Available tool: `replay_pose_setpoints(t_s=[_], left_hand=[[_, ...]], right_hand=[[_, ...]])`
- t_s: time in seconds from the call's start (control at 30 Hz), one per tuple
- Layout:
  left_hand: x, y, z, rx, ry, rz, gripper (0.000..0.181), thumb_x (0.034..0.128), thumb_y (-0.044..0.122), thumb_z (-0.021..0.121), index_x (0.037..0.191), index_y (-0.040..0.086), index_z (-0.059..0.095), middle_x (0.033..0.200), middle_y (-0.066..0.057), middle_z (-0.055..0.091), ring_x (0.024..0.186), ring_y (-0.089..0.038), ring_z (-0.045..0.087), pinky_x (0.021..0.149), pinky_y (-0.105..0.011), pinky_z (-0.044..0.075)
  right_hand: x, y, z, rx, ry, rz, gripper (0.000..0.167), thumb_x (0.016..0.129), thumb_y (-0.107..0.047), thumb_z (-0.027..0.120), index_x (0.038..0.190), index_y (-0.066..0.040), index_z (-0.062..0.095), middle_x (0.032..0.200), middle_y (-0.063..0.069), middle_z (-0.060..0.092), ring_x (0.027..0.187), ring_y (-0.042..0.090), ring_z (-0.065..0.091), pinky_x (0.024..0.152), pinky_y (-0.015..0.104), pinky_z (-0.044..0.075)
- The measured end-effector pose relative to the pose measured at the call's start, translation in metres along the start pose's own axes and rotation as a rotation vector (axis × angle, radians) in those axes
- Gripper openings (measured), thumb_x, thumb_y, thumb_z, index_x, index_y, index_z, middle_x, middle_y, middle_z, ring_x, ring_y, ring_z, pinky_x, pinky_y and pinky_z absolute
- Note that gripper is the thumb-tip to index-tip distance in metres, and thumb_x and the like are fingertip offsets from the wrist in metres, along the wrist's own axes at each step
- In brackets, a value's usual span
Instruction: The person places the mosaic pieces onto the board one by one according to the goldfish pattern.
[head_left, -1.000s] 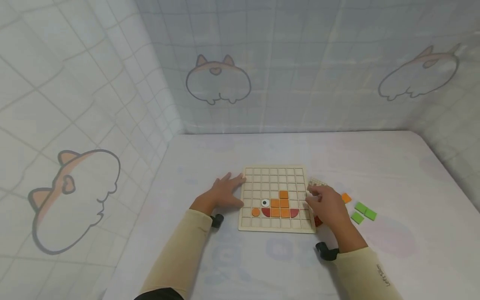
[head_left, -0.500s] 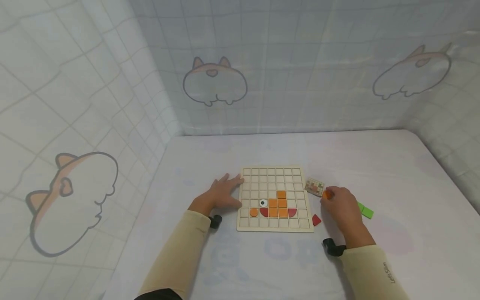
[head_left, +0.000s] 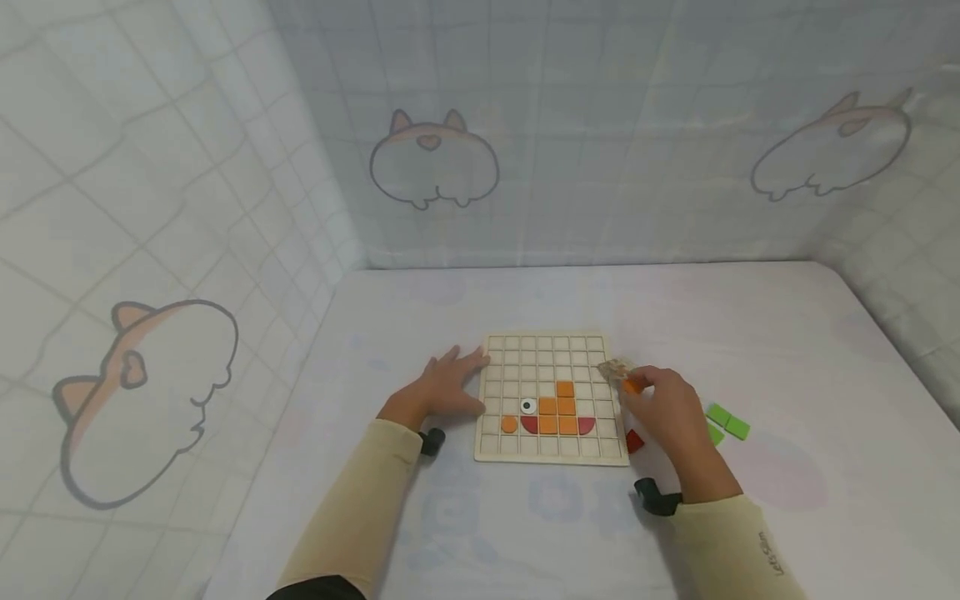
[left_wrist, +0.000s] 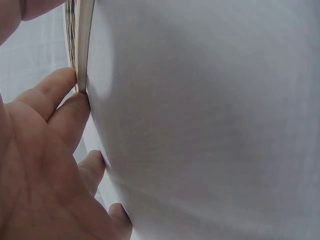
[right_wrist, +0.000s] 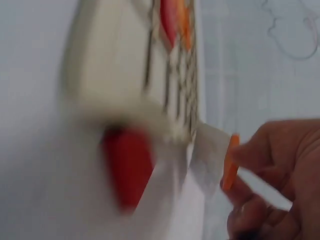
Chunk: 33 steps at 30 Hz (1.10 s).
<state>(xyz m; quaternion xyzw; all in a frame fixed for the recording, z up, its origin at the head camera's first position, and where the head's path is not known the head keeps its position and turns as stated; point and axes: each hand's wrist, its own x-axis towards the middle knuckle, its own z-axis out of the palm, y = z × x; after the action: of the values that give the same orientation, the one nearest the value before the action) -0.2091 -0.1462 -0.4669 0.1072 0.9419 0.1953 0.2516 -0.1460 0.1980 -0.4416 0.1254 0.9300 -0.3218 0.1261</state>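
Note:
A wooden grid board (head_left: pixel 525 350) lies on the table, with orange squares (head_left: pixel 547 424), an orange disc (head_left: pixel 509 424), red rounded pieces (head_left: pixel 587 426) and a white eye piece (head_left: pixel 528 406) on it. Spread fingers of the left hand (head_left: pixel 442 390) touch the board's left edge; the left wrist view shows fingertips (left_wrist: pixel 80 102) against that edge. Between thumb and fingers the right hand (head_left: pixel 667 417) pinches an orange piece (right_wrist: pixel 231 162), just right of the board. A small patterned card (head_left: pixel 615 369) is beside that piece, at the board's right edge.
A red piece (head_left: pixel 634 441) lies against the board's lower right side. Several green pieces (head_left: pixel 738 427) lie right of the right hand, one partly hidden by it. Tile-patterned sheets (head_left: pixel 570 167) stand behind and beside the table.
The right hand took hold of the loose orange piece and has moved left with it to the board's right side. The card has shifted left to the board's edge. The left hand stays put.

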Motion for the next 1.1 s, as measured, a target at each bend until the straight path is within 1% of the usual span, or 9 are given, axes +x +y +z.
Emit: replay_pose_setpoints(t_s=[0.1,0.23,0.33,0.43,0.53,0.6,0.77,0.93,1.1], left_hand=[[0.000,0.001,0.000,-0.008,-0.002,-0.002,0.093,0.0756,0.038,0.075,0.159,0.035,0.034,0.170,0.012,0.019,0.160,-0.024,0.001,0.129,-0.055,0.001],[0.001,0.001,0.002,-0.012,0.002,0.010,0.092,0.0765,0.037,0.075,0.159,0.034,0.035,0.169,0.014,0.019,0.160,-0.024,0.001,0.129,-0.053,0.001],[0.001,0.002,0.003,-0.012,0.001,0.007,0.092,0.0769,0.038,0.076,0.159,0.034,0.035,0.169,0.014,0.018,0.160,-0.023,0.001,0.129,-0.053,0.000],[0.000,0.004,0.004,-0.014,-0.001,0.006,0.091,0.0773,0.038,0.076,0.159,0.034,0.035,0.169,0.014,0.019,0.160,-0.023,0.001,0.129,-0.052,-0.001],[0.000,0.005,0.005,-0.014,0.000,0.017,0.091,0.0777,0.038,0.076,0.159,0.034,0.035,0.169,0.013,0.019,0.160,-0.023,0.001,0.129,-0.052,0.000],[0.000,0.006,0.005,-0.006,0.000,0.023,0.091,0.0779,0.039,0.076,0.159,0.034,0.035,0.169,0.013,0.019,0.160,-0.023,0.001,0.129,-0.052,0.000],[0.000,0.007,0.003,0.000,-0.003,0.022,0.092,0.0779,0.039,0.076,0.159,0.034,0.034,0.170,0.013,0.019,0.160,-0.023,0.001,0.129,-0.052,0.000],[-0.002,0.009,0.003,-0.010,-0.007,0.011,0.091,0.0779,0.039,0.076,0.159,0.036,0.034,0.169,0.014,0.019,0.160,-0.022,0.000,0.129,-0.051,-0.002],[-0.004,0.010,0.002,-0.017,-0.014,0.004,0.092,0.0778,0.039,0.077,0.159,0.035,0.033,0.170,0.013,0.018,0.160,-0.023,0.000,0.129,-0.051,-0.001]], right_hand=[[-0.003,-0.014,0.003,0.025,-0.029,-0.079,0.041,0.094,-0.021,0.063,0.134,-0.010,0.065,0.146,0.020,0.052,0.125,0.038,0.049,0.095,0.050,0.057],[0.001,-0.026,0.012,0.014,-0.052,-0.246,0.033,0.093,-0.017,0.062,0.124,-0.011,0.072,0.145,0.017,0.055,0.140,0.040,0.045,0.110,0.060,0.045],[0.005,-0.031,0.020,0.014,-0.087,-0.344,0.031,0.091,-0.014,0.063,0.120,-0.012,0.075,0.138,0.014,0.061,0.126,0.037,0.055,0.104,0.055,0.050],[0.008,-0.037,0.026,0.009,-0.125,-0.386,0.035,0.091,-0.012,0.064,0.125,-0.012,0.073,0.133,0.011,0.064,0.107,0.030,0.059,0.093,0.048,0.054],[0.011,-0.041,0.029,-0.020,-0.151,-0.416,0.039,0.093,-0.011,0.063,0.131,-0.011,0.070,0.136,0.013,0.063,0.111,0.032,0.060,0.096,0.050,0.054],[0.012,-0.043,0.031,-0.050,-0.162,-0.442,0.039,0.095,-0.011,0.063,0.133,-0.010,0.068,0.137,0.015,0.062,0.121,0.034,0.059,0.101,0.053,0.052],[0.017,-0.050,0.037,-0.080,-0.203,-0.458,0.037,0.098,-0.012,0.063,0.135,-0.012,0.067,0.137,0.012,0.062,0.128,0.034,0.058,0.107,0.055,0.049],[0.021,-0.057,0.044,-0.089,-0.248,-0.402,0.037,0.096,-0.011,0.065,0.133,-0.013,0.068,0.138,0.011,0.060,0.128,0.032,0.056,0.109,0.053,0.047],[0.024,-0.061,0.048,-0.114,-0.259,-0.347,0.038,0.091,-0.009,0.066,0.128,-0.015,0.072,0.138,0.010,0.060,0.122,0.030,0.055,0.104,0.050,0.049]])
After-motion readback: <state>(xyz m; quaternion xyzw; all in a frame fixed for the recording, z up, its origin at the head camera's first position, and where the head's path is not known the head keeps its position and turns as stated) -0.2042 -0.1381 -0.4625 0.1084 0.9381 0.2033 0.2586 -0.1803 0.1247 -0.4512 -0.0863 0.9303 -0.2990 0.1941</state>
